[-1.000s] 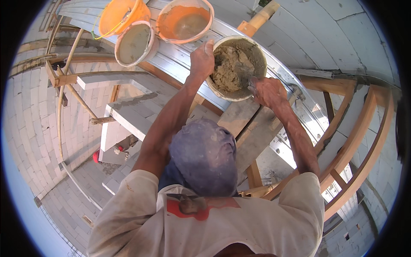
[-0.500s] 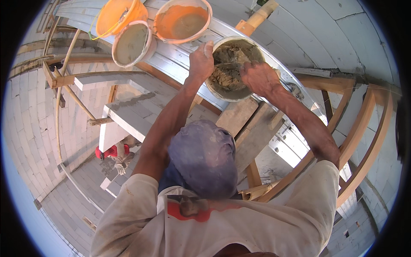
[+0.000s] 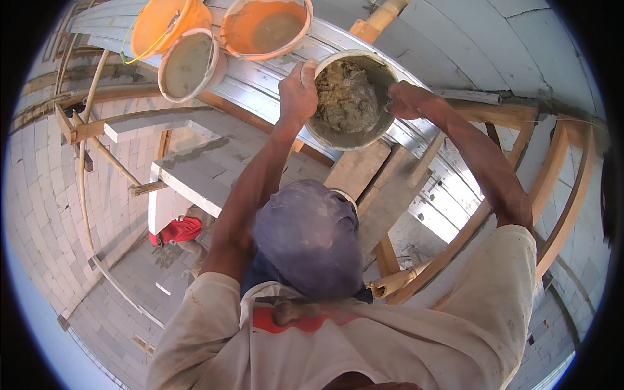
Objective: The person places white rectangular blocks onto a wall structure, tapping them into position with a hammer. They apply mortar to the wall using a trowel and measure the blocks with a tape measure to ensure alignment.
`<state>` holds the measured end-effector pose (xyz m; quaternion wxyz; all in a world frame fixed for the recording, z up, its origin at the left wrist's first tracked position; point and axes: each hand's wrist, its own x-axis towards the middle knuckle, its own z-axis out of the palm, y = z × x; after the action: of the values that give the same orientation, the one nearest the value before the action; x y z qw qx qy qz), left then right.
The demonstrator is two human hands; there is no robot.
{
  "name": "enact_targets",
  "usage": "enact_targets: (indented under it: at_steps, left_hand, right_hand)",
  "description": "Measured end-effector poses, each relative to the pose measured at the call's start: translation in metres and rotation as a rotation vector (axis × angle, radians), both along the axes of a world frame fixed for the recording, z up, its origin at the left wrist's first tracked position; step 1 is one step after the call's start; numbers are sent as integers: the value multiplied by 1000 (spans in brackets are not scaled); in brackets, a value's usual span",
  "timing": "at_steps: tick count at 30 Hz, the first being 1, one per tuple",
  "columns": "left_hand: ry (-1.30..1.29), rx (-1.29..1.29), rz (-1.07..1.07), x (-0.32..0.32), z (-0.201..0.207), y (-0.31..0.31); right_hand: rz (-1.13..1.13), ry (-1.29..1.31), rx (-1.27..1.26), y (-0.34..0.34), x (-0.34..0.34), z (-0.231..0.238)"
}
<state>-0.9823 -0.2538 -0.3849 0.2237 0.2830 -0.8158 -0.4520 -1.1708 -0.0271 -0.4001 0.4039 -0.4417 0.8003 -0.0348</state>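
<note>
A round bucket (image 3: 351, 144) holds a wet, lumpy grey-brown mortar (image 3: 348, 97), partly smooth and partly crumbly. My left hand (image 3: 298, 93) is closed on the bucket's left rim, thumb up. At the opposite inner edge, my right hand (image 3: 411, 101) is closed, knuckles up. A small dark piece shows by its fingers, but what they hold is mostly hidden. Both forearms reach forward past a blue-grey cap (image 3: 309, 240).
Left of the bucket stand an orange bucket (image 3: 229, 32) with a little grey liquid, a pale bucket (image 3: 214, 81) of grey liquid and another orange bucket (image 3: 146, 29), on metal sheeting (image 3: 247, 84). Timber beams (image 3: 565, 201) rise at right. A person in red (image 3: 182, 229) is below left.
My right hand has moved from over the mortar to the bucket's right edge. More of the mortar shows, gathered in a smoother mound. The person in red has shifted below.
</note>
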Motion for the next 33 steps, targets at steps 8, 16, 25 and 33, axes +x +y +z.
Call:
enact_targets:
  at_steps: [8, 16, 25, 33]
  left_hand:
    - [53, -20, -12, 7, -9, -4]
    - [-3, 87, 29, 9, 0, 3]
    - [-8, 61, 88, 6, 1, 9]
    - [-72, 67, 46, 0, 8, 3]
  right_hand:
    - [-424, -389, 227, 10, 47, 17]
    - [-770, -830, 22, 16, 108, -6]
    - [-1321, -1566, -303, -32, 144, -2]
    - [-1373, -2064, -716, 10, 149, -14]
